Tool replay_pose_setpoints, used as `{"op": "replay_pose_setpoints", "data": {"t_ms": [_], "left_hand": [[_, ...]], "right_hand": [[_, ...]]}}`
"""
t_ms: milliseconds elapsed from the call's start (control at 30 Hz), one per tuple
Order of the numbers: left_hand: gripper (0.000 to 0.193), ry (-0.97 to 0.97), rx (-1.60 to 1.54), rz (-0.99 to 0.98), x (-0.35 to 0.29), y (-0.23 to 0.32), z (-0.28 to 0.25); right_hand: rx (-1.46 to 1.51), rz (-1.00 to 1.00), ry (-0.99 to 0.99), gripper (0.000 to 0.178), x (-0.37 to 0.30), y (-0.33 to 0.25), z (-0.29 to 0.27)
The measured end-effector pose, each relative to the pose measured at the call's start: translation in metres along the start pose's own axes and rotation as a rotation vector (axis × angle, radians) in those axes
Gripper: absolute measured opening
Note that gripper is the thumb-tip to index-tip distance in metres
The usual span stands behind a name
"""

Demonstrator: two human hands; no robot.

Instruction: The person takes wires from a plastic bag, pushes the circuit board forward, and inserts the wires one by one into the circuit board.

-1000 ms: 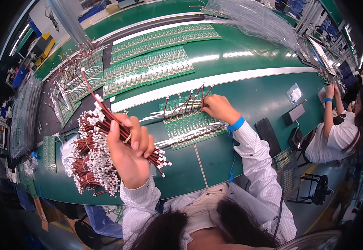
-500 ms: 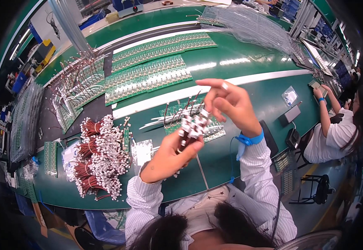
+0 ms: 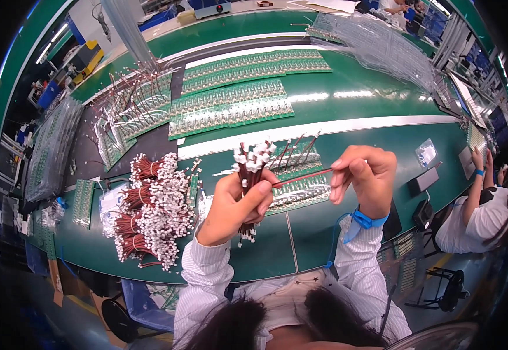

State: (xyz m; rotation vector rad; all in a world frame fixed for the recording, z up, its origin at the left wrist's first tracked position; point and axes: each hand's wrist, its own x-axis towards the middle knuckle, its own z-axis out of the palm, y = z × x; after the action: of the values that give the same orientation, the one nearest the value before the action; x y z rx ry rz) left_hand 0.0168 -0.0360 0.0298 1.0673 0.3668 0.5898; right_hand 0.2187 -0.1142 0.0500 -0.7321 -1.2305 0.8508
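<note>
My left hand (image 3: 234,208) is closed around a bundle of dark-red wire leads (image 3: 254,158), whose white connectors stick out above and below the fist. Between my two hands runs a single dark-red wire (image 3: 304,176), stretched almost straight. Its right end is pinched in the fingertips of my right hand (image 3: 368,178), which has a blue wrist strap (image 3: 366,220); the fingers hide that end. Just beyond my hands a green circuit board panel (image 3: 309,198) lies on the bench, with several wires rising from it. To the left is a pile of banded wire bundles (image 3: 154,213).
Rows of green circuit boards (image 3: 230,111) lie on the far side, beside wired boards (image 3: 131,116). Clear plastic trays (image 3: 376,46) are stacked at the back right. A small grey box (image 3: 423,179) stands on the right, near a co-worker in a white shirt (image 3: 475,216).
My right hand has moved right and down from the bundle, drawing out one wire now stretched between the hands. The bundle in my left hand has tipped more upright. The whole view has shifted slightly.
</note>
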Motion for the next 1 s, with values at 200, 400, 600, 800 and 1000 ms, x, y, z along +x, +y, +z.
{"op": "replay_pose_setpoints", "data": {"t_ms": [200,400,600,800,1000], "left_hand": [[0.016,0.134,-0.056,0.228,0.005,-0.003,0.006],[0.017,0.085,0.008,0.226,0.005,-0.002,0.004],[0.02,0.013,-0.348,0.184,0.002,0.0,0.002],[0.022,0.102,-0.403,0.372,0.0,0.005,-0.006],[0.013,0.224,-0.235,0.471,-0.002,0.006,0.001]], "right_hand": [[-0.024,-0.022,-0.036,0.015,0.001,0.0,0.0],[0.01,-0.205,0.06,0.015,-0.009,0.002,0.007],[0.041,-0.06,0.032,0.017,-0.008,-0.002,0.006],[-0.155,0.333,-0.224,0.013,0.004,0.008,0.003],[-0.327,0.345,-0.379,0.008,0.008,0.017,0.01]]}}
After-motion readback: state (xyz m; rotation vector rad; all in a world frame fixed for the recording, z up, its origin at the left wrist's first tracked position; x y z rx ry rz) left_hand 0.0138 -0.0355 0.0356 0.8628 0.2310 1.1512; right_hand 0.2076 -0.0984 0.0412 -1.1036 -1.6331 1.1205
